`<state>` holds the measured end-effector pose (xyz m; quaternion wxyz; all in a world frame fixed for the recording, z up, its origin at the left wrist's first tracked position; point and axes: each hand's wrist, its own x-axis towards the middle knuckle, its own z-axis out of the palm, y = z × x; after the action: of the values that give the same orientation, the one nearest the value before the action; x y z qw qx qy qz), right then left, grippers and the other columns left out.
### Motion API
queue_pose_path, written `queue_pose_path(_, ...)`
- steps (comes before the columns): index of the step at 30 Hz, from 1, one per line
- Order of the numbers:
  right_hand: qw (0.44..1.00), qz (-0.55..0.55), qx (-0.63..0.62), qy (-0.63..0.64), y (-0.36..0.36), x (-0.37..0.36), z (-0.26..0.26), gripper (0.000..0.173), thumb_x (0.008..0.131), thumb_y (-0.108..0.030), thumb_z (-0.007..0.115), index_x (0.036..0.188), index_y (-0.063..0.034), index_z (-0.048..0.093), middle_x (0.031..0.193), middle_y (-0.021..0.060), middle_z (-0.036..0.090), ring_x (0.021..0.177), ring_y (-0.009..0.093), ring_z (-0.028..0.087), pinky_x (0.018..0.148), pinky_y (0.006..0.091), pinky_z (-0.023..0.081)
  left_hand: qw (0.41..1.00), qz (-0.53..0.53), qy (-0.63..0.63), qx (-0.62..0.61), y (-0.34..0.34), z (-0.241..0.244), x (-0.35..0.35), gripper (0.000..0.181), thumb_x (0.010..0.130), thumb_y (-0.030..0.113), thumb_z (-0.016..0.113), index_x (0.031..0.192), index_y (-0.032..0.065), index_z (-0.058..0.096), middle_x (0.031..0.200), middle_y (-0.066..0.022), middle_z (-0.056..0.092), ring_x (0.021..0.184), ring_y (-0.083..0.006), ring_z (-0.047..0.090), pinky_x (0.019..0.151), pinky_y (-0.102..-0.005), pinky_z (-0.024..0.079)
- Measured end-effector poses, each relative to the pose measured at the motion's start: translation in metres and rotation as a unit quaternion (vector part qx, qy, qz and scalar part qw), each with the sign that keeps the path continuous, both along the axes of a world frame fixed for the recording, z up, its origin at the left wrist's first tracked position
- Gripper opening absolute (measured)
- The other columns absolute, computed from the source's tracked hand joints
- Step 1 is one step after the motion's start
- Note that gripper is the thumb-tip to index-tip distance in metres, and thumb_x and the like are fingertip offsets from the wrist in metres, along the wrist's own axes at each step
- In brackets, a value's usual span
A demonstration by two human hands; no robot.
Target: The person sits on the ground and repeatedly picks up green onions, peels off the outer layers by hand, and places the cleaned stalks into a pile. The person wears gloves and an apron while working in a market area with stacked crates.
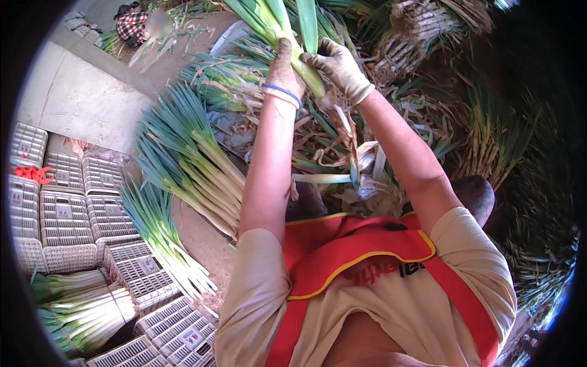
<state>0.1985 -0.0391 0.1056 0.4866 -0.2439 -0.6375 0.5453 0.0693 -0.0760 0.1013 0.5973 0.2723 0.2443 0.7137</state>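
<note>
My left hand point(285, 69), in a soiled glove with a blue band at the wrist, grips a thick green onion stalk point(306, 73). The stalk tilts, its green leaves running up past the top edge of the view. My right hand point(340, 69), also gloved, pinches a broad green leaf point(307, 25) against the side of that stalk. Dry, peeled skins point(346, 124) hang below the stalk's lower end. Under my hands lies a heap of stripped leaves and husks point(321, 142), with a pale stalk point(321, 178) across it.
Trimmed green onions point(202, 160) lie left of my arm, with a smaller pile point(167, 243) beyond. Plastic crates point(66, 215) stand at far left, near tied bundles point(91, 312). Untrimmed bundles point(408, 36) lie at upper right. A person in a checked shirt point(131, 25) is at upper left.
</note>
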Motion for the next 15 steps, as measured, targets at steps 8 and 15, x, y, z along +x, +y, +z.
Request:
queue_pose_path(8,0.953,-0.025,-0.128,-0.273,-0.073,0.104,-0.125,0.038,0.083,-0.034,0.069,0.099,-0.0003,0.063,0.085,0.0075,0.066,0.077,0.015,0.062,0.067,0.0319,0.051,0.996,0.075,-0.035,0.018,0.011,0.0,-0.043,0.057,0.078,0.058,0.063,0.101,0.0071,0.054,0.088,-0.0036,0.056,0.082,-0.0206,0.056,0.077,-0.0399,0.052)
queue_pose_path(15,0.781,0.021,-0.051,-0.622,-0.093,0.183,-0.172,0.052,0.08,-0.04,0.07,0.111,0.0007,0.059,0.103,0.0213,0.066,0.097,0.036,0.063,0.083,0.0397,0.049,0.991,0.124,-0.014,-0.042,0.004,0.021,-0.052,0.076,0.083,0.078,0.026,0.099,0.0092,0.053,0.075,-0.0037,0.051,0.067,-0.0195,0.049,0.068,-0.0387,0.048)
